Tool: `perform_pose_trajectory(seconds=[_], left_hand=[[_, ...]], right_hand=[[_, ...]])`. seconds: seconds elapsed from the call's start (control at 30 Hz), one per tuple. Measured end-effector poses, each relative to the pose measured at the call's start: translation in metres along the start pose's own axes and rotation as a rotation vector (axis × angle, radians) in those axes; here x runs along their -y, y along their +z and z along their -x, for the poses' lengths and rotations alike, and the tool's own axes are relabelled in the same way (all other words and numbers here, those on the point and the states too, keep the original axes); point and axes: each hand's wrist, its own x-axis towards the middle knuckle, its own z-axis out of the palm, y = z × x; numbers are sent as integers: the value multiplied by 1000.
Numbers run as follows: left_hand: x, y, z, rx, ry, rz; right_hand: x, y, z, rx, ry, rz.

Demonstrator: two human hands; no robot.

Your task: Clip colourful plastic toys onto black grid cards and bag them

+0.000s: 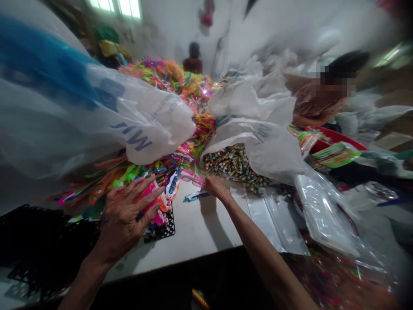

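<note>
My left hand [129, 211] lies with spread fingers over bright pink, orange and white plastic pieces [164, 204] heaped in a black perforated tray [169, 226]. To its right, my right hand [215, 187] is closed at the end of a thin pink looped plastic piece [192, 177], which looks like a toy glasses frame. The fingertips are partly hidden. A blue plastic piece [196, 196] lies on the white tabletop [190, 234] just below that hand, its right end near the fingers. A blue and white piece [173, 185] rests by the tray's upper edge.
Large white plastic bags [155, 116] flank a heap of colourful plastic pieces [174, 75]. Many small patterned cylinders [230, 163] spill from an opened bag. Clear bags [274, 224] lie at right; black trays [35, 245] stack at left. Another person [319, 99] sits right, beside a red basin [342, 140].
</note>
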Motion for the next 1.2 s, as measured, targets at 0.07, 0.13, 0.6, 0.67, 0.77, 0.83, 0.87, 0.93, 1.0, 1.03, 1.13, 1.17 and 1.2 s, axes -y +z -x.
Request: perform_pose_trajectory(seconds=[0.07,0.13,0.6,0.67,0.77,0.83,0.87,0.93,1.0,1.03,1.13,1.17,1.2], left_hand=[[0,0,0,-4,0,-4],[0,0,0,-6,-1,7],[-9,-7,-3,32,-94,55],[-9,-9,-3,71,-95,36],[-8,-11,-3,122,-95,23],[-9,-12,-3,114,-96,31],[-9,-12,-3,111,-99,34],[-10,-12,-2,117,-111,30],[-10,-13,-1,140,-112,32],[-9,-14,0,155,-98,39],[-3,-18,2,200,-9,92],[1,-19,2,213,18,124],[5,-20,3,224,40,163]], right_hand=[[0,-2,3,-16,-12,-14],[1,-4,10,-43,0,-26],[118,44,153,83,45,-1509],[135,56,154,-27,47,-1436],[148,63,150,-141,32,-1175],[151,61,147,-181,-19,-982],[151,59,147,-193,-51,-900],[154,52,149,-188,-100,-750],[161,45,150,-125,-91,-597],[165,41,150,-80,-71,-528],[179,30,146,42,19,-415],[182,27,145,65,48,-407],[185,24,143,78,73,-408]])
